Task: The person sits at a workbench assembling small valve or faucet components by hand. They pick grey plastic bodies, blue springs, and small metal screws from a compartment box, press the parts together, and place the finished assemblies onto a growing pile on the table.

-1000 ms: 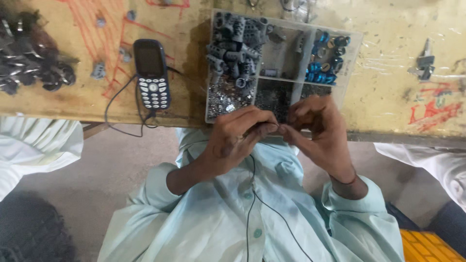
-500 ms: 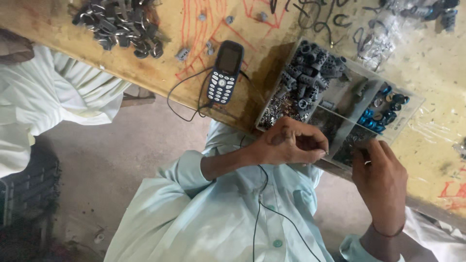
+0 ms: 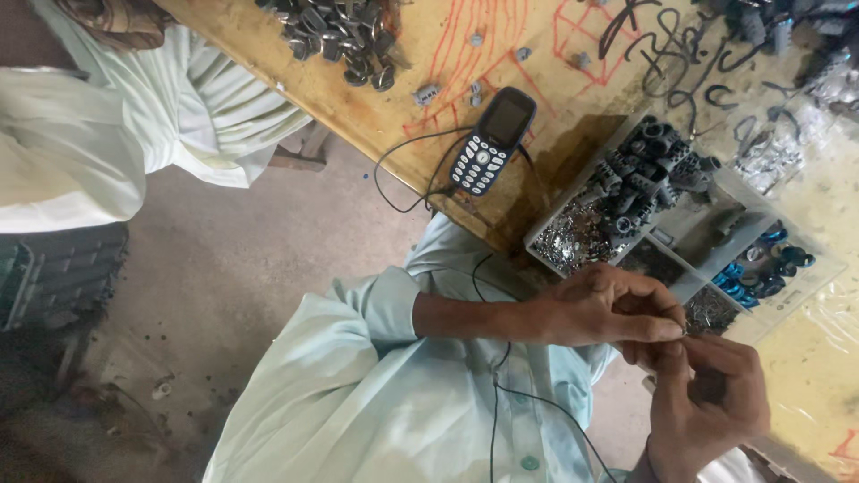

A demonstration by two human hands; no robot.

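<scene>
We see a yellow workbench (image 3: 429, 80) scrawled with red lines, carrying a clear compartment tray (image 3: 810, 284) of grey ribbed sleeves (image 3: 649, 174), silvery bits (image 3: 573, 240) and blue rings (image 3: 738, 279), with a dark keypad phone (image 3: 492, 140) lying beside it. Just below the tray's near edge we find the left hand (image 3: 604, 304) and right hand (image 3: 707, 402) touching, fingertips pinched together on a tiny metal part (image 3: 684, 333) too small to identify. Both hands are closed around that part.
</scene>
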